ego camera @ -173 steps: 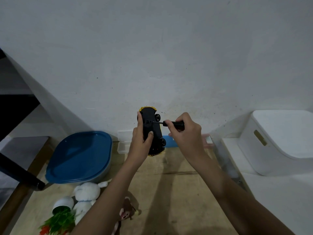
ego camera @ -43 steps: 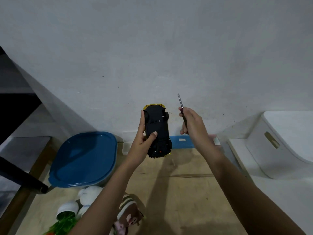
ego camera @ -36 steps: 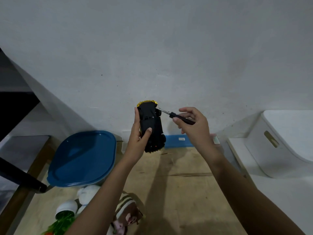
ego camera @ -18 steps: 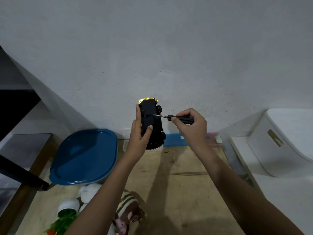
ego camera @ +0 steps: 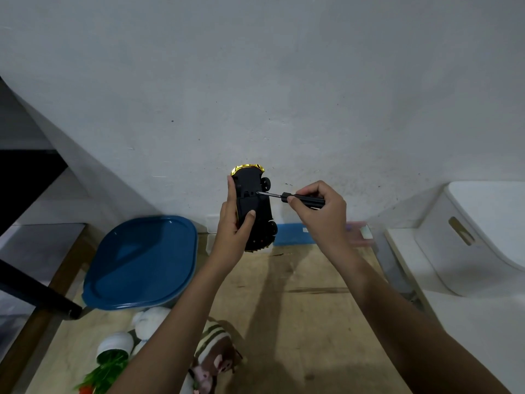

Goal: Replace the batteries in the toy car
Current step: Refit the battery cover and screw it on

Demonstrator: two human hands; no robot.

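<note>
My left hand [ego camera: 233, 223] grips the toy car [ego camera: 253, 206] in the air in front of the wall, black underside turned towards me, gold body edge showing at the top. Its thumb lies across the underside. My right hand [ego camera: 321, 213] holds a small screwdriver [ego camera: 295, 198] by its black handle. The metal tip touches the car's underside near the upper wheel. Whether the tip sits in a screw is too small to tell.
A wooden table [ego camera: 284, 308] lies below. On it are a blue-lidded container [ego camera: 142, 263] at left, soft toys [ego camera: 210, 356] and a tipped white pot with a plant [ego camera: 113, 348] near me, and small blue and pink boxes [ego camera: 295, 234] by the wall. A white bin [ego camera: 477, 234] stands right.
About a second ago the screwdriver pointed up, away from the car. My right hand swung it down and brought the tip onto the underside. My left hand kept holding the car.
</note>
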